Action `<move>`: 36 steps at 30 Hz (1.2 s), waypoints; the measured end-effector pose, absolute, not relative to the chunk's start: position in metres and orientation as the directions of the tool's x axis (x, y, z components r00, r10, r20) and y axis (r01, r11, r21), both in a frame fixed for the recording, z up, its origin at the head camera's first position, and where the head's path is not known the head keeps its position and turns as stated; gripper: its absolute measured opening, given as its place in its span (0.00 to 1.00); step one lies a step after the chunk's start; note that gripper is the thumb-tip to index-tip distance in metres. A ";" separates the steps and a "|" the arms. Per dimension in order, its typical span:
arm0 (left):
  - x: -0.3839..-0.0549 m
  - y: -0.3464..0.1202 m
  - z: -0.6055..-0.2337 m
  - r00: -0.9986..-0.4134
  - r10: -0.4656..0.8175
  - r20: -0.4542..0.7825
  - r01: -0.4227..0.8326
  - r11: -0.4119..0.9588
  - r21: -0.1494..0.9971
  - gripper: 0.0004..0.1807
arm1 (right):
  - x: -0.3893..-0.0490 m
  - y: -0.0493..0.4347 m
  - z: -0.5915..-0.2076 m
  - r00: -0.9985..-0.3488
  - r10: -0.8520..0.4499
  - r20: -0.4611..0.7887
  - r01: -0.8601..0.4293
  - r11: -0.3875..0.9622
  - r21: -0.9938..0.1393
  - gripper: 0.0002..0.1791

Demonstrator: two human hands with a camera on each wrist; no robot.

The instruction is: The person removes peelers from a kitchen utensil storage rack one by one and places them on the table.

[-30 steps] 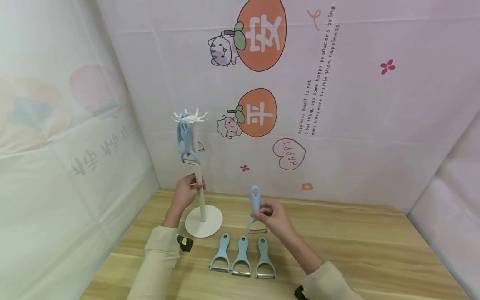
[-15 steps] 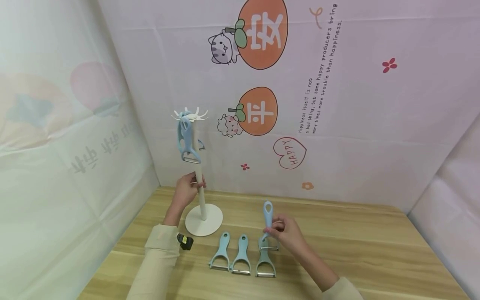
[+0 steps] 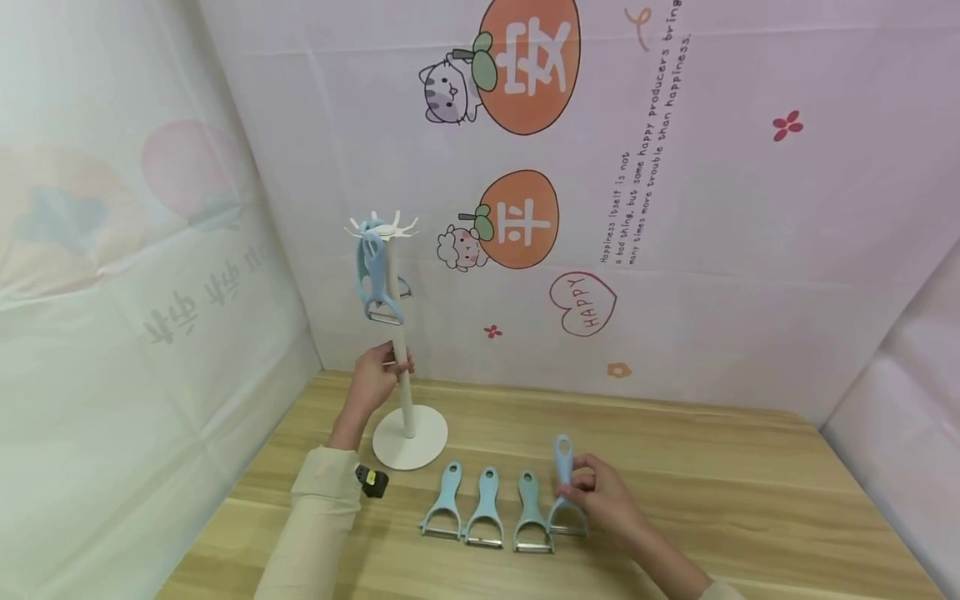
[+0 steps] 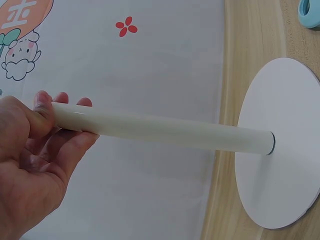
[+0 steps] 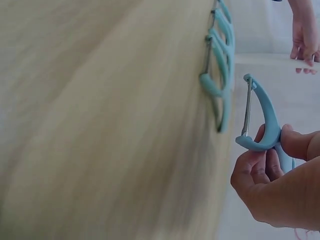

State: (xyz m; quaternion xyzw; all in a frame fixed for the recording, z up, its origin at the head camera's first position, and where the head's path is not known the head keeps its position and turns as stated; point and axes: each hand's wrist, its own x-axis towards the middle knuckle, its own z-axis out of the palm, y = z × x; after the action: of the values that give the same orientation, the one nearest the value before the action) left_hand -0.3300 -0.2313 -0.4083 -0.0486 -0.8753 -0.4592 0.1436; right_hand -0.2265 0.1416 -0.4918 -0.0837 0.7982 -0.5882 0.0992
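blue peeler (image 3: 563,465) pinched in the right grip (image 3: 602,497), lower and farther right than a second ago, just above the desk (image 3: 735,475) beside three peelers (image 3: 487,496), seemingly lined up as a fourth, with the left grip (image 3: 372,379) wrapped round the white stand (image 3: 407,404).

I'm seeing light blue on the peeler (image 3: 563,460) in the right hand (image 3: 602,498), its blade (image 5: 247,107) gleaming silver. The three peelers (image 3: 487,493) lying down are looking blue-green; the stand (image 4: 165,131) is showing off-white. Brown streaks are running through the tan worktop (image 3: 712,471), while orange fruits (image 3: 519,219), green leaves (image 3: 484,223) and red flowers (image 3: 787,126) are dotting the pinkish-white cloth (image 3: 712,325).
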 end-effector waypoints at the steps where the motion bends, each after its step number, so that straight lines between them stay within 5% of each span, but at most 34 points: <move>1: -0.330 -0.231 -0.408 -0.954 -0.045 0.297 0.218 0.576 0.788 0.06 | -0.226 0.145 -0.494 -0.965 -0.254 -0.065 -0.013 0.293 -0.956 0.21; 13: -0.331 -0.233 -0.412 -0.950 -0.037 0.309 0.239 0.546 0.803 0.06 | -0.226 0.154 -0.509 -0.961 -0.181 -0.208 0.137 0.343 -0.929 0.28; 19: -0.330 -0.230 -0.410 -0.950 -0.031 0.310 0.241 0.557 0.795 0.06 | -0.225 0.154 -0.513 -0.962 -0.192 -0.193 0.118 0.344 -0.932 0.29; 24: -0.330 -0.226 -0.408 -0.953 -0.022 0.302 0.239 0.557 0.796 0.06 | -0.224 0.152 -0.520 -0.981 -0.081 -0.178 0.126 0.433 -0.892 0.26; 36: -0.332 -0.231 -0.408 -0.939 -0.035 0.343 0.266 0.562 0.784 0.07 | -0.222 0.148 -0.520 -0.992 -0.124 0.000 -0.086 0.691 -0.717 0.21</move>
State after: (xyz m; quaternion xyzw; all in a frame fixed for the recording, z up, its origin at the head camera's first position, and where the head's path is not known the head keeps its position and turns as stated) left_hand -0.3323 -0.2310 -0.4083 -0.0663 -0.8686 -0.4635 0.1623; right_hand -0.2216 0.1483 -0.5203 -0.0572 0.9193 -0.3887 0.0244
